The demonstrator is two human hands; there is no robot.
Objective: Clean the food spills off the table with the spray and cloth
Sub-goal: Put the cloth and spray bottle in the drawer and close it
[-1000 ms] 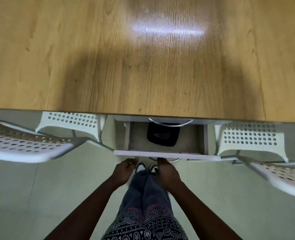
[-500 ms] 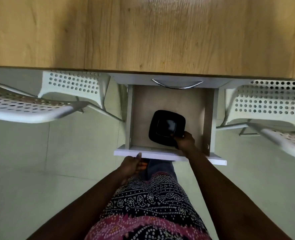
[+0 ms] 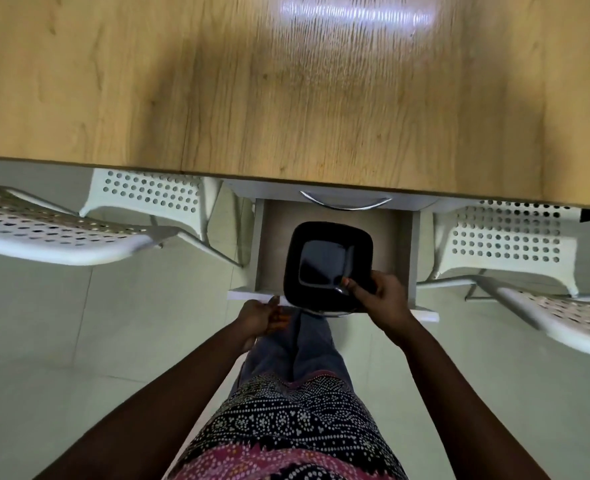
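A wooden table (image 3: 286,91) fills the top of the view. Beneath its near edge a white drawer (image 3: 264,237) stands pulled out. My right hand (image 3: 380,299) grips the near right corner of a black square plate (image 3: 324,261), thumb on the rim, and holds it above the drawer. My left hand (image 3: 260,315) holds the drawer's front panel at its left end, thumb on top. No spray bottle or cloth is in view, and I see no spills on the visible tabletop.
A white perforated chair (image 3: 61,230) stands to the left of the drawer and another white chair (image 3: 515,244) to the right. A second drawer's metal handle (image 3: 345,202) shows just under the table edge. Pale floor tiles lie below.
The drawer was pulled out further. My right hand reached in, took the black plate and has lifted it towards me. My left hand stayed on the drawer front.
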